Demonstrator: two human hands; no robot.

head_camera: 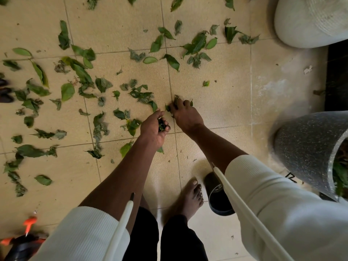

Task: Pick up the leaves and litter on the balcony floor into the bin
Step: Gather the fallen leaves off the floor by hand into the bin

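Several green leaves (82, 76) lie scattered over the beige tiled floor (216, 87), mostly left and ahead of me. My left hand (153, 127) is cupped palm-up and holds a small bunch of leaves (161, 126). Just to its right, my right hand (185, 114) is down at the floor, its fingers curled round a few leaves (176, 99). A small black bin (218, 194) stands on the floor by my bare foot (190, 198), partly hidden behind my right sleeve.
A speckled grey planter (305, 149) with greenery stands at the right, a white textured pot (310, 19) at the top right. A black mat edge (337, 76) runs between them. An orange and black object (24, 240) sits at the bottom left, dark shoes (4, 91) at the left edge.
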